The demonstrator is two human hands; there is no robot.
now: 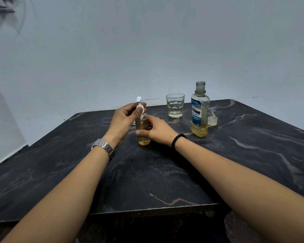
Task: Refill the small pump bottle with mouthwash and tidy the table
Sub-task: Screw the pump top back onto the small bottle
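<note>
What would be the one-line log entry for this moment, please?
step: fitting pump top | left hand: on pump head | right hand: holds small pump bottle | mouthwash bottle: open, cap beside | glass: on table

- dark marble-pattern table [165, 172] with pale veins
- small clear pump bottle of yellow liquid [144, 132], centre
- clear faceted glass [175, 105], far
- uncapped clear mouthwash bottle [199, 113] right, translucent cap [212, 121] just beside

Bare forearms, a silver metal-link wristwatch [103, 148] on the left wrist, a black beaded bracelet [178, 139] on the right.
</note>
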